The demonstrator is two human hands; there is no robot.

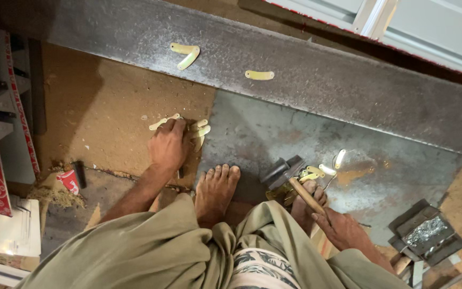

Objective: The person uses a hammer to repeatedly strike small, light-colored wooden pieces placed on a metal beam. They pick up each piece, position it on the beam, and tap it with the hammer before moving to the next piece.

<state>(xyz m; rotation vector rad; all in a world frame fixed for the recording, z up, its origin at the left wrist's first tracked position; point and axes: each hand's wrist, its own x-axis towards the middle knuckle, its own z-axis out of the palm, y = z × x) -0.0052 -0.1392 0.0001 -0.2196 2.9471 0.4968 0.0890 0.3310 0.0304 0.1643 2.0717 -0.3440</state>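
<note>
Small flat brass pieces (199, 130), curved and pale yellow, are seen in a loose heap on the brown board of the floor (97, 107). The left hand (168, 145) is laid palm-down over this heap, fingers (178, 125) curled onto it; whether a piece is actually pinched cannot be told. A few more brass strips (186, 54) lie apart on the grey metal beam (316, 75) beyond.

A hammer (290, 179) is gripped by its wooden handle in the right hand (343, 231), fingers closed around the shaft, the dark head resting at a small block where further brass blanks (322, 169) are gathered on the steel sheet (391, 176). A bare foot (216, 190) is planted between the two hands.

The step in hand is judged to be the picking of the next piece from the heap. The next move would call for one blank to be singled out, carried across to the block and seated flat under the hammer head.

A metal tray of small bright bits (426, 231) sits at lower right; a red cup (69, 180) lies at left.
</note>
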